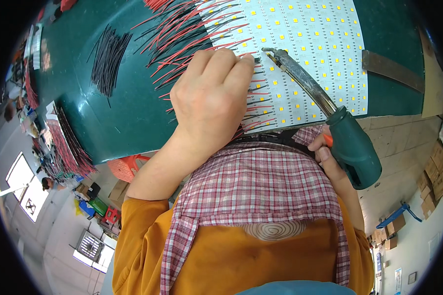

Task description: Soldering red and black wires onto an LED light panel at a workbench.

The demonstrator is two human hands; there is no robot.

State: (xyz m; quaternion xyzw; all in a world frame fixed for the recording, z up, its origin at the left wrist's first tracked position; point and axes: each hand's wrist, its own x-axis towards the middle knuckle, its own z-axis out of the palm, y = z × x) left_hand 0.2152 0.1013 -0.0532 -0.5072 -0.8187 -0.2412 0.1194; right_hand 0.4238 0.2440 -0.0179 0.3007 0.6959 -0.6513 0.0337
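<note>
My left hand (211,93) is closed over the left edge of a white LED board (324,59) dotted with small yellow LEDs. Its fingertips pinch a wire at that edge, with a short dark end showing beside them; the rest is hidden by the hand. Red and black wires (177,44) stick out leftward along the same edge. My right hand (329,157) is wrapped round a soldering gun (356,145) with a green handle and an orange trigger, partly hidden behind the handle. The gun's metal tip reaches over the board, close to my left fingertips.
A bundle of loose black wires (108,61) lies on the green table mat (138,105). Farther left is a stack of wired strips (67,140). A flat brown metal bar (393,70) touches the board's right side. An orange plastic stool (125,167) stands below the table edge.
</note>
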